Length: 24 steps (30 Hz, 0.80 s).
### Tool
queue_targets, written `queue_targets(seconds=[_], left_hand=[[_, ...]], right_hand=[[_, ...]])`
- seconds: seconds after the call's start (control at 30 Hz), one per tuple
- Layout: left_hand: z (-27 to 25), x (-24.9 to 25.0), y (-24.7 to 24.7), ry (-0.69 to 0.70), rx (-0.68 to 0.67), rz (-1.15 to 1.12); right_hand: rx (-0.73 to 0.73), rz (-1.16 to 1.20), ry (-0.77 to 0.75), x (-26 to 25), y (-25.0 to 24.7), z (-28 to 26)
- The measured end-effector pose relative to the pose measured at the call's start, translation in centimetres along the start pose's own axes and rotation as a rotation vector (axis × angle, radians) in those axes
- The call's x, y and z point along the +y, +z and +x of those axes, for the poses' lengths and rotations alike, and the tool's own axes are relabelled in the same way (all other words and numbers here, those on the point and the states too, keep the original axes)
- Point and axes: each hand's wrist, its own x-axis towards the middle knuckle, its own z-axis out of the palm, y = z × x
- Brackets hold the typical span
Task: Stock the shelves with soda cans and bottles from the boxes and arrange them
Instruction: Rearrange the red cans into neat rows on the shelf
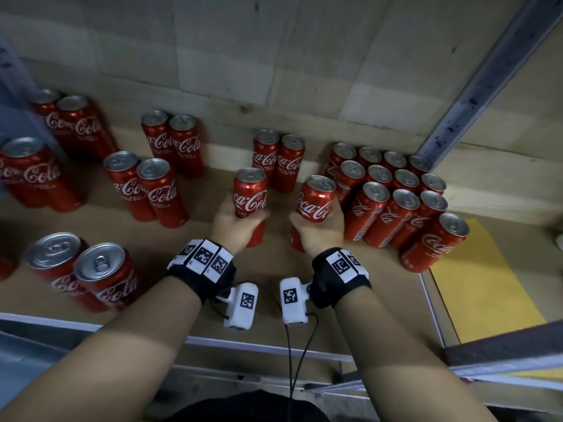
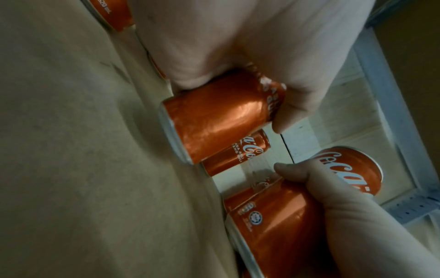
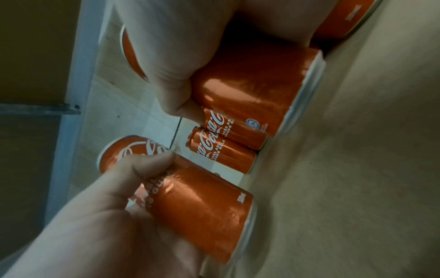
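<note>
**Hands grip one can each on the shelf**

The left hand (image 1: 234, 222) wraps a tall, slim red aluminium cola can (image 1: 250, 196); the right hand (image 1: 320, 229) wraps another (image 1: 315, 201), both just left of the packed can block (image 1: 396, 193) on the brown shelf board (image 1: 170, 251). Probably full, heavy, smooth and dentable: hold mid-body.

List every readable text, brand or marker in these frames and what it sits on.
"Coca-Cola": white script on the can in the left hand, the can in the right hand and the standing cans on the shelf.
Small print under the logo: too blurred to read.
Round emblem near one can's base: unreadable.
Black-and-white square markers on the wristbands: patterns, no text.
</note>
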Motion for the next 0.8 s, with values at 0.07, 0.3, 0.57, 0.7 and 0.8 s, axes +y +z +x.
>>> queue_targets(seconds=[0.07,0.3,0.57,0.7,0.8], left_hand=[[0.5,-0.1,0.0,0.017,-0.018,0.023],[-0.1,-0.7,0.3,0.054,-0.051,0.076],[-0.5,-1.1,-0.5,0.090,-0.071,0.273],[-1.0,-1.4,-1.5,0.112,-0.040,0.312],[-0.9,-1.3,-1.7,0.064,-0.057,0.262]], right_hand=[[0.005,-0.007,-0.001,0.4,0.6,0.2],[0.005,0.005,-0.047,2.6,1.9,-0.6],[-0.074,-0.065,0.040,3.1,0.8,-0.6],[-0.099,-0.214,0.053,3.4,-0.8,-0.8],[-0.116,-0.225,0.038,4.3,-1.9,-1.4]])
